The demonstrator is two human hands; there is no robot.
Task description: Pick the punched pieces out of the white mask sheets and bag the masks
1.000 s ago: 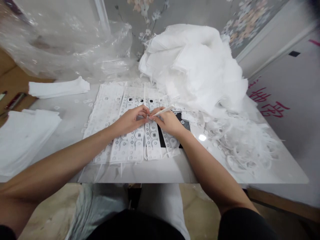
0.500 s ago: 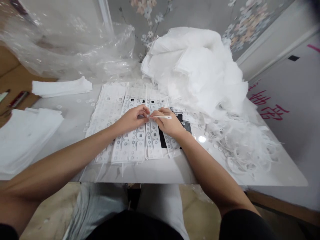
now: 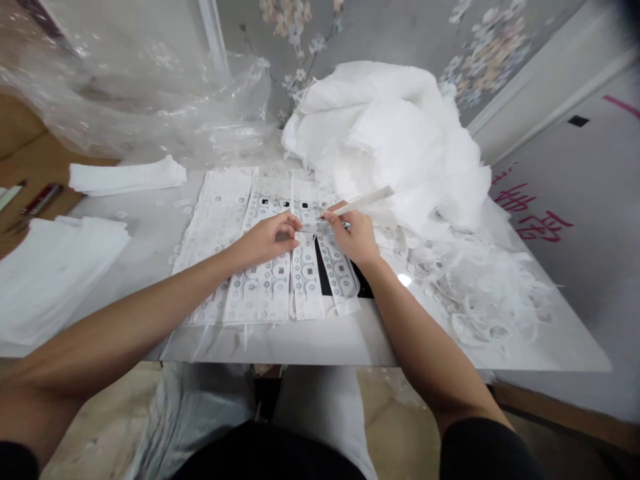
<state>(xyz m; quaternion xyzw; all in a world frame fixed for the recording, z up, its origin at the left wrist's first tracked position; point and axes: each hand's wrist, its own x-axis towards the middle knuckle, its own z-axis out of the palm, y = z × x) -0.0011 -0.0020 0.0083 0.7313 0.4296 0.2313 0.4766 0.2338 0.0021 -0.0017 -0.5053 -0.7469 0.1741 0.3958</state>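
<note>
White strips point(image 3: 260, 293) printed with grey rings and small squares lie side by side on the table in front of me. My left hand point(image 3: 274, 237) rests over the middle strips, fingers curled and apart from the thumb, with nothing visible between them. To its right, my right hand point(image 3: 353, 235) pinches a slim white tool point(image 3: 367, 199) with a narrow, dark-looking tip. The tool's tip is low over the right-hand strips, and its rear end slants up to the right, blurred. A black surface point(image 3: 323, 275) shows in the gap between two strips.
A big heap of white sheets point(image 3: 385, 133) stands behind my right hand. Loose white scraps point(image 3: 490, 293) lie at the right. Stacked white pieces point(image 3: 55, 280) and a folded white strip point(image 3: 127, 177) are at the left. Clear plastic sheeting point(image 3: 165, 100) fills the back left.
My right hand has moved right and slightly up, away from my left hand, and the tool in it now slants upward. My left fingers have parted from the thumb, staying in place.
</note>
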